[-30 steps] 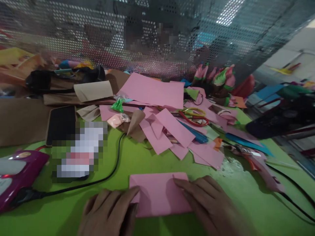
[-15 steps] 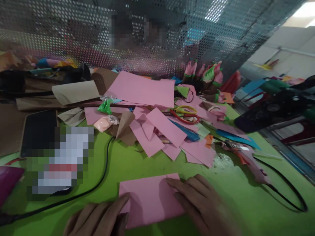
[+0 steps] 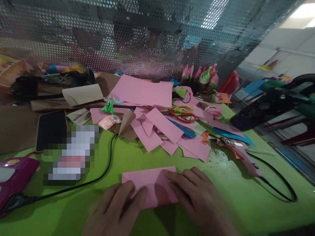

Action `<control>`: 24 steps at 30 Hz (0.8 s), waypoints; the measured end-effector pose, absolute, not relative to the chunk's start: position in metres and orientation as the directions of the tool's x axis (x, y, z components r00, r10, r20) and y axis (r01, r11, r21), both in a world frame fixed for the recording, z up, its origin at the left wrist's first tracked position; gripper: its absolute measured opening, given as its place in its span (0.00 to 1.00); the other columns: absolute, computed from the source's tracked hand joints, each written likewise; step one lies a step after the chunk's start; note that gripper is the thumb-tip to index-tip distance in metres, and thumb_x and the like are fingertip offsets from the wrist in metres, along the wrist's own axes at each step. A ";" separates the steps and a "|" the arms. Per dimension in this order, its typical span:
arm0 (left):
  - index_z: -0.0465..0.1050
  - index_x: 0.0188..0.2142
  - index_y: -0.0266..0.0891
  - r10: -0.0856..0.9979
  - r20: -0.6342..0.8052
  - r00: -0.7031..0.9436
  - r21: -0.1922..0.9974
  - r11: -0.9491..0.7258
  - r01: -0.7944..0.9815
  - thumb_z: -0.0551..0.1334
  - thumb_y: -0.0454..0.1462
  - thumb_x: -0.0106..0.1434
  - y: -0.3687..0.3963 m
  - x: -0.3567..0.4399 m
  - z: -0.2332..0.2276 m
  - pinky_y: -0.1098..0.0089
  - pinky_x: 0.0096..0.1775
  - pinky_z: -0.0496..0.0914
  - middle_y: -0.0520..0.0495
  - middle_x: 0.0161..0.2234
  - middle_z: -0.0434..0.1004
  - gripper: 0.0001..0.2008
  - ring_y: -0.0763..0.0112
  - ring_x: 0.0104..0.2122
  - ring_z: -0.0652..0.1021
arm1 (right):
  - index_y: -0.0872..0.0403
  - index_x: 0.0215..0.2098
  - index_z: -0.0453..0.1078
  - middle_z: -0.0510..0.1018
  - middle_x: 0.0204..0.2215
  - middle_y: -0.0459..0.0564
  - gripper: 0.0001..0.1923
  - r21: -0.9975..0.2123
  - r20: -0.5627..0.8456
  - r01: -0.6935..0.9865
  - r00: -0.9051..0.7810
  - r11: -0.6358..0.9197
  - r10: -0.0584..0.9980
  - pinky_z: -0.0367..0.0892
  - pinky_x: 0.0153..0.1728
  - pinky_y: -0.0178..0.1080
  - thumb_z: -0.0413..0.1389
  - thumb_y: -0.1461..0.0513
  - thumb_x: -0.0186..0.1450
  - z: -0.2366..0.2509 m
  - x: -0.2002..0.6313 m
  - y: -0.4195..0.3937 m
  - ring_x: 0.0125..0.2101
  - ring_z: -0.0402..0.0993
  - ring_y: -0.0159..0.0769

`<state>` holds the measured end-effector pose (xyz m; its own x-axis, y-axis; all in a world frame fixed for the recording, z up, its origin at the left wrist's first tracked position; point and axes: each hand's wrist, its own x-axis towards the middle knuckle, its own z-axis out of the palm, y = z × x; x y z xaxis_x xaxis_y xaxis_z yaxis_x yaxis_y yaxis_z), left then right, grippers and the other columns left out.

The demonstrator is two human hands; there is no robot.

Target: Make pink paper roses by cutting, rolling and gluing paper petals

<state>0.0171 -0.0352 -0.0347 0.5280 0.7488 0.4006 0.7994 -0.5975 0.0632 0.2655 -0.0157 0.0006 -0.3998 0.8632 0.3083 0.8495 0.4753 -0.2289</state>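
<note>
The green tabletop (image 3: 248, 209) is crowded, which looks the widest risk: a knock could send the scrap heap (image 3: 154, 90) on its far half sliding onto the pink paper (image 3: 154, 178), which is toward the near edge, midway between the left and right sides. The 2 hands touch this paper: the left hand (image 3: 115, 206) has thumb and finger over its left end, the right hand (image 3: 197, 193) its fingertips on the right end; whether either grips or only presses, I cannot tell. Uneven pressure could skew or crumple the paper. Toward the right edge, the glue gun (image 3: 244, 159) might shift if the right hand snagged its cord (image 3: 277, 168), and the clear patch (image 3: 219, 156) beside it could catch paper, if tacky. Less clear: the tabletop's near edge is mostly out of frame, a slab (image 3: 75, 147) toward the left is pixelated, the left hand covers the paper's near left corner, and the underside is unseen.
</note>
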 end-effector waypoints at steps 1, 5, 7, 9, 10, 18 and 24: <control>0.71 0.51 0.45 0.685 0.411 0.602 0.043 -0.674 0.737 0.51 0.29 0.63 -0.033 0.018 -0.034 0.66 0.38 0.74 0.50 0.43 0.80 0.20 0.63 0.40 0.79 | 0.52 0.47 0.74 0.76 0.28 0.50 0.14 -0.230 0.302 0.850 -0.401 0.474 0.865 0.63 0.30 0.40 0.48 0.63 0.70 0.000 0.266 -0.016 0.29 0.68 0.39; 0.70 0.52 0.38 0.604 0.386 0.697 0.005 -0.757 0.653 0.50 0.32 0.65 -0.035 0.024 -0.033 0.70 0.38 0.75 0.48 0.45 0.80 0.19 0.66 0.41 0.78 | 0.53 0.50 0.73 0.76 0.28 0.50 0.15 -0.243 0.281 0.854 -0.392 0.461 0.876 0.63 0.31 0.40 0.48 0.62 0.71 0.000 0.265 -0.018 0.30 0.67 0.39; 0.68 0.55 0.42 0.641 0.376 0.669 0.005 -0.723 0.690 0.52 0.35 0.66 -0.042 0.027 -0.035 0.69 0.40 0.74 0.48 0.48 0.79 0.19 0.64 0.44 0.78 | 0.53 0.51 0.73 0.75 0.29 0.51 0.15 -0.250 0.269 0.858 -0.384 0.449 0.883 0.63 0.32 0.40 0.49 0.63 0.71 -0.001 0.264 -0.019 0.31 0.67 0.39; 0.65 0.58 0.48 0.683 0.379 0.625 0.022 -0.681 0.732 0.54 0.40 0.66 -0.050 0.031 -0.038 0.66 0.43 0.73 0.49 0.50 0.77 0.21 0.62 0.46 0.77 | 0.52 0.52 0.72 0.75 0.29 0.51 0.15 -0.254 0.252 0.862 -0.379 0.439 0.890 0.63 0.33 0.40 0.49 0.63 0.70 -0.001 0.264 -0.018 0.31 0.67 0.40; 0.65 0.59 0.51 0.697 0.382 0.606 0.029 -0.665 0.747 0.55 0.42 0.65 -0.053 0.032 -0.039 0.64 0.45 0.72 0.49 0.51 0.76 0.22 0.61 0.47 0.76 | 0.52 0.52 0.72 0.75 0.29 0.51 0.15 -0.255 0.245 0.862 -0.381 0.439 0.892 0.64 0.33 0.41 0.49 0.63 0.70 -0.001 0.264 -0.018 0.32 0.67 0.39; 0.72 0.53 0.45 0.585 0.401 0.705 -0.045 -0.757 0.652 0.58 0.50 0.63 -0.051 0.026 -0.046 0.64 0.48 0.71 0.44 0.50 0.76 0.21 0.60 0.48 0.74 | 0.53 0.52 0.72 0.78 0.39 0.54 0.15 -0.257 0.466 0.831 -0.341 0.493 0.817 0.68 0.40 0.43 0.51 0.64 0.68 0.015 0.254 -0.041 0.39 0.72 0.40; 0.72 0.52 0.43 0.565 0.426 0.706 -0.028 -0.772 0.635 0.58 0.43 0.65 -0.048 0.022 -0.050 0.66 0.48 0.70 0.45 0.52 0.75 0.17 0.62 0.49 0.74 | 0.57 0.58 0.65 0.75 0.54 0.52 0.23 -0.196 0.330 0.681 -0.632 0.706 0.701 0.69 0.52 0.40 0.52 0.57 0.68 -0.001 0.238 -0.068 0.53 0.71 0.38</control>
<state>0.0220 -0.0479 -0.0499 0.7060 0.5654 0.4264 0.6351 -0.7720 -0.0278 0.2377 -0.0680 -0.0008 -0.6318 0.7012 0.3304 0.6810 0.7057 -0.1956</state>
